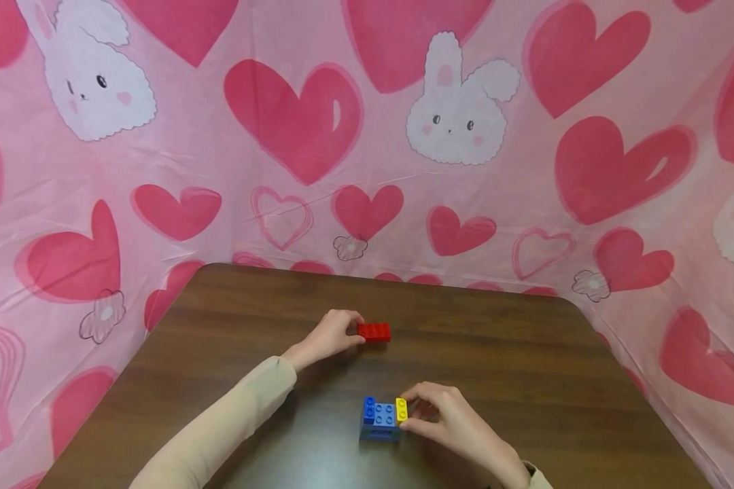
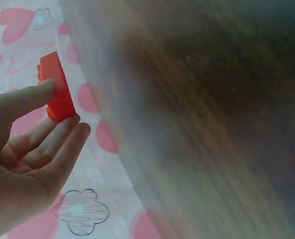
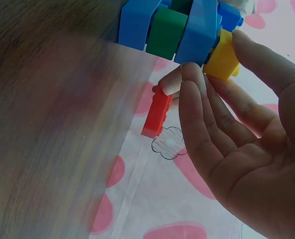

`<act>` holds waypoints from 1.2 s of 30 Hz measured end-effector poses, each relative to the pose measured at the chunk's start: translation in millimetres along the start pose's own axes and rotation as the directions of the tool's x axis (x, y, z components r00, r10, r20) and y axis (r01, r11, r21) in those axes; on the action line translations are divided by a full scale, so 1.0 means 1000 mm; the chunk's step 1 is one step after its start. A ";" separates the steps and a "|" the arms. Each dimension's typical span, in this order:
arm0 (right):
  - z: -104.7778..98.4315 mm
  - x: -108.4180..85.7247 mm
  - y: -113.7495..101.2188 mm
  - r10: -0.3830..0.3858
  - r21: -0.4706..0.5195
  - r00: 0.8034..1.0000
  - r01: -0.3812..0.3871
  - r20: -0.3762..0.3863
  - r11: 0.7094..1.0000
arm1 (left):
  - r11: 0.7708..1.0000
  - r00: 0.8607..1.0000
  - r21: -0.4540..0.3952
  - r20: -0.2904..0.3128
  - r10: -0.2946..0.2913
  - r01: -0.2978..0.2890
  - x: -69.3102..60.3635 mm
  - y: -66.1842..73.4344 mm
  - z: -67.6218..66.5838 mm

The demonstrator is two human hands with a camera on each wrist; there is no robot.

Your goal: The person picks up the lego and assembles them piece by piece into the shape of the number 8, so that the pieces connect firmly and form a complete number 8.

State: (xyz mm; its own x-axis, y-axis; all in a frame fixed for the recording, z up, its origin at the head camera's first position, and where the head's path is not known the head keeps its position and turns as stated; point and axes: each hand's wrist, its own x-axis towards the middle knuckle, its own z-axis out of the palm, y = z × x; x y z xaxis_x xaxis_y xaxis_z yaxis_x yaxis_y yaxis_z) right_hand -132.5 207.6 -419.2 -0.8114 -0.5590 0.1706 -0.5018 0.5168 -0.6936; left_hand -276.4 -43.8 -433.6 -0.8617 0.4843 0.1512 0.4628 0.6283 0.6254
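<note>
A red building brick (image 1: 374,332) with studs on top is at the middle of the table; my left hand (image 1: 333,333) pinches its left end. In the left wrist view the thumb lies on one side of the red brick (image 2: 60,97) and fingers on the other. Nearer the front stands a block of joined bricks, with light blue (image 1: 384,413) and dark blue (image 1: 370,410) tops. A yellow brick (image 1: 402,410) sits at its top right, pinched by my right hand (image 1: 449,418). The right wrist view also shows a green brick (image 3: 166,34) low in the block.
The dark brown wooden table (image 1: 495,353) has rounded far corners. Pink cloth (image 1: 391,156) with hearts and rabbit faces hangs behind it and along both sides.
</note>
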 end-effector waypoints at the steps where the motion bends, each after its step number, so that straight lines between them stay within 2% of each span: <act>1: 0.000 0.000 0.000 0.006 0.000 1.000 -0.006 0.001 1.000 | 1.000 1.000 -0.003 -0.001 0.002 -0.002 -0.002 0.001 -0.001; 7: -0.001 0.000 0.000 0.038 0.005 0.999 -0.038 0.012 0.999 | 1.000 1.000 -0.021 -0.001 0.022 -0.022 -0.013 0.008 -0.005; 16: 0.000 0.000 0.000 0.001 0.002 1.000 -0.001 0.002 1.000 | 0.998 0.998 -0.012 -0.006 0.066 -0.066 -0.028 0.021 -0.010; 26: -0.001 0.000 0.000 0.060 -0.001 0.998 -0.060 0.020 0.998 | 0.997 0.997 -0.013 -0.003 0.075 -0.075 -0.045 0.030 -0.014; 31: -0.001 0.000 -0.001 0.051 -0.011 0.999 -0.051 0.012 0.999 | 0.995 0.995 -0.015 0.004 0.102 -0.102 -0.051 0.034 -0.014; 36: -0.001 -0.001 -0.001 0.063 -0.017 0.998 -0.063 0.021 0.998 | 0.995 0.995 -0.011 0.010 0.099 -0.099 -0.055 0.037 -0.014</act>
State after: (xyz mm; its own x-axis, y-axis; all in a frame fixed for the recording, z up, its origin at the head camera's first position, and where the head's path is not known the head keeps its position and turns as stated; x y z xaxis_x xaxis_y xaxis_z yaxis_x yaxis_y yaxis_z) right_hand -131.6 208.0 -418.0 -0.8350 -0.5388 0.1117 -0.4548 0.5616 -0.6912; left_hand -214.6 -56.2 -408.3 -0.8097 0.5499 0.2049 0.5433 0.5704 0.6160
